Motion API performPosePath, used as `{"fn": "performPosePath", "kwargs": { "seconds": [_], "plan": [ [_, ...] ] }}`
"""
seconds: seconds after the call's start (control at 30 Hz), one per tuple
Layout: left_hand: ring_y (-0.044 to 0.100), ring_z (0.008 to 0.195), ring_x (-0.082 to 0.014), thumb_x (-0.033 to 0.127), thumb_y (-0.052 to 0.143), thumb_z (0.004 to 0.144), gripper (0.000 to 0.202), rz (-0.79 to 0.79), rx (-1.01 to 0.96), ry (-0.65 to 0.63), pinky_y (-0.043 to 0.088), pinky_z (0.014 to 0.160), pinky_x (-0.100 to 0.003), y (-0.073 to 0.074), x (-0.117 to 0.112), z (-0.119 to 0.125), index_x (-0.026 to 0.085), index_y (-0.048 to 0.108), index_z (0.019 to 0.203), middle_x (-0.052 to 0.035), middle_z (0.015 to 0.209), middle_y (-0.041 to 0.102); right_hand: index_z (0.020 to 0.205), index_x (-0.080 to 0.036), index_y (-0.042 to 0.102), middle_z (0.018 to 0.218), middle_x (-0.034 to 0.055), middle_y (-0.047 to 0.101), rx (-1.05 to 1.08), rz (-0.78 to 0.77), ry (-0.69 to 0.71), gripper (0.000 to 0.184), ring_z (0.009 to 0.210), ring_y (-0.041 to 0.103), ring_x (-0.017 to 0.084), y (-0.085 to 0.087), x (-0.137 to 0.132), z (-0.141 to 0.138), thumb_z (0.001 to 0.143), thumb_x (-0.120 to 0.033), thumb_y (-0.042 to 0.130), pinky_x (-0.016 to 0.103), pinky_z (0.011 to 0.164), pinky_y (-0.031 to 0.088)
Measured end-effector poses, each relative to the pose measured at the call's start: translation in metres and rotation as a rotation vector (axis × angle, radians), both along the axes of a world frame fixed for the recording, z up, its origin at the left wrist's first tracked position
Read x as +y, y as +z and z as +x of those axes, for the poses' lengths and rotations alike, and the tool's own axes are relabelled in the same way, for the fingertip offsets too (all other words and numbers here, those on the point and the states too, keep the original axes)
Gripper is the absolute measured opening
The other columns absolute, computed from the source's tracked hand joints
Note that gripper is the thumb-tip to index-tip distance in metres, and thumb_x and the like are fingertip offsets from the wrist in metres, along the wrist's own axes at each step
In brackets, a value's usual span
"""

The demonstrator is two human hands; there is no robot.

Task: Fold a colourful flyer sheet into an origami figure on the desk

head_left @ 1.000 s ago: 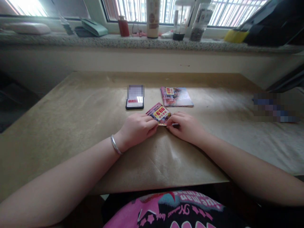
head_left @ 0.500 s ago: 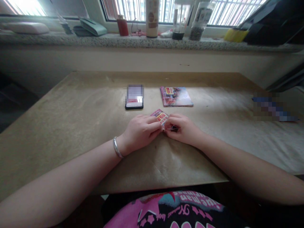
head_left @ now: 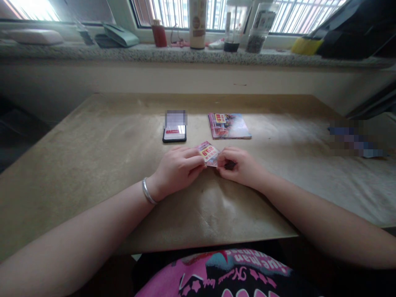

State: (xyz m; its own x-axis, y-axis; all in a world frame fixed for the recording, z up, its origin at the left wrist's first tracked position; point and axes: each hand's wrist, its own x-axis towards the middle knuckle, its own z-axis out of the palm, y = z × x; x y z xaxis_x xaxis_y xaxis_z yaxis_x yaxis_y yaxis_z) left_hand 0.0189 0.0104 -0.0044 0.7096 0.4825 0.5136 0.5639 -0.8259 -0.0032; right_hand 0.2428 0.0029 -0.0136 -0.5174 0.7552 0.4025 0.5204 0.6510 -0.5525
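Between my hands, low over the table, is a pink printed paper leaflet with a yellow patch and red figures. Its left edge is pinched by my left hand, which has a silver bangle at the wrist. The fingers of my right hand are closed on the leaflet's right side; a dark bit shows inside their curl. My fingers cover much of the paper, so its full shape is hidden. Beyond my right hand lies a stack of similar printed leaflets.
A phone lies on the table, left of the stack. At the far right is a blurred bluish item. Along the stone windowsill stand a red bottle, a tall cream container and clear jars.
My left hand has shifted slightly left, away from the right one. More of the leaflet's front, with the red figures, shows between them. The phone and the stack have stayed put.
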Motion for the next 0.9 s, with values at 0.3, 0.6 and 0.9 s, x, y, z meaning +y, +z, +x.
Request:
{"fn": "performPosePath", "kwargs": {
  "seconds": [0.3, 0.6, 0.9],
  "plan": [
    [0.061, 0.073, -0.0149, 0.026, 0.051, 0.091, 0.023, -0.041, -0.069, 0.047, 0.043, 0.070, -0.029, 0.004, 0.003, -0.008, 0.019, 0.065, 0.074, -0.0029, 0.077, 0.067, 0.068, -0.019, 0.057, 0.070, 0.0003, 0.060, -0.011, 0.002, -0.061, 0.008, 0.066, 0.053, 0.013, 0.000, 0.004, 0.013, 0.071, -0.012, 0.059, 0.025, 0.062, 0.040],
    [0.060, 0.072, -0.0150, 0.024, 0.052, 0.090, 0.022, -0.046, -0.107, 0.067, 0.042, 0.069, -0.030, 0.004, 0.006, -0.013, 0.018, 0.066, 0.075, -0.0034, 0.076, 0.066, 0.067, -0.018, 0.059, 0.075, 0.0021, 0.059, 0.006, 0.028, -0.047, 0.007, 0.068, 0.053, 0.013, 0.000, 0.012, 0.027, 0.071, -0.013, 0.060, 0.024, 0.060, 0.041],
    [0.059, 0.070, -0.0153, 0.023, 0.052, 0.090, 0.021, -0.046, -0.122, 0.031, 0.042, 0.068, -0.030, 0.001, 0.006, -0.012, 0.018, 0.065, 0.074, -0.0029, 0.074, 0.065, 0.067, -0.018, 0.059, 0.069, 0.0008, 0.055, -0.007, -0.043, 0.020, 0.007, 0.062, 0.049, 0.011, 0.002, 0.016, 0.041, 0.071, -0.012, 0.058, 0.022, 0.054, 0.038]
  ]
}}
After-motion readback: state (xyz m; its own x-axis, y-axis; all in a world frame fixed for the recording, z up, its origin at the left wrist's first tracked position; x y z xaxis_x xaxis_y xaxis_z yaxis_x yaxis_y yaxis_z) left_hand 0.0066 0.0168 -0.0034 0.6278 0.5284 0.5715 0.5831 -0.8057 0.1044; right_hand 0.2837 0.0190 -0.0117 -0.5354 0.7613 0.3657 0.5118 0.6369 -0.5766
